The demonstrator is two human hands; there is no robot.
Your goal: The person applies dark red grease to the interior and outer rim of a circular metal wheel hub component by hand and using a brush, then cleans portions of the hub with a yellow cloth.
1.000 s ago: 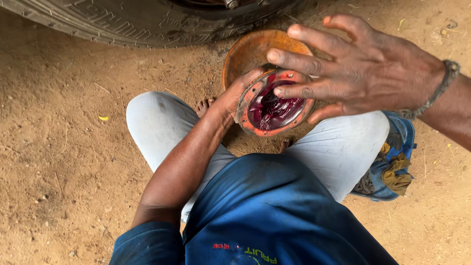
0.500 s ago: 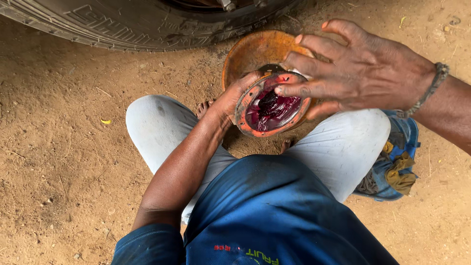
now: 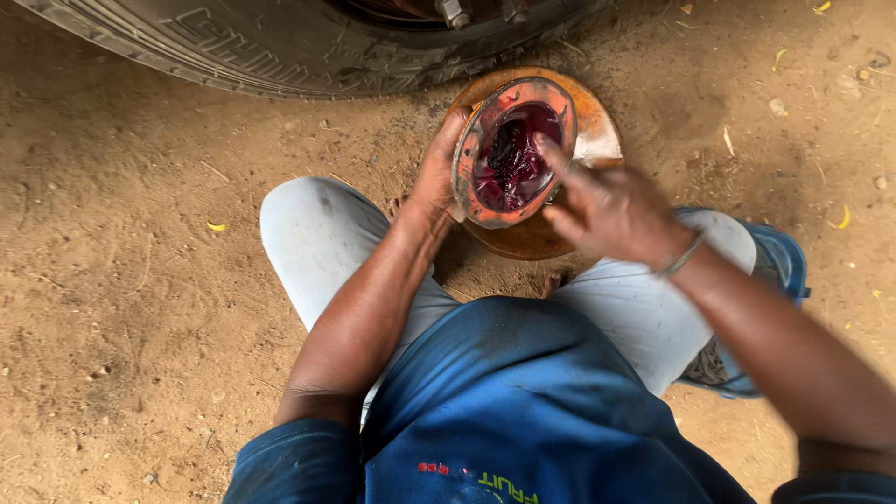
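Left hand (image 3: 434,177) clamps the orange hub cap (image 3: 509,149) tilted up just below the tyre (image 3: 308,47), so the right hand's (image 3: 607,210) extended fingers can work its dark red grease (image 3: 509,154).

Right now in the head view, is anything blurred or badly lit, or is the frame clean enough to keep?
Head view: daylight is soft and even, with no glare; the tyre casts a dim shadow on the dirt ground. The right hand is smeared by motion blur at the fingers. The left hand and the round orange cap with dark red grease are sharp. Edges curve slightly, wide-angle.
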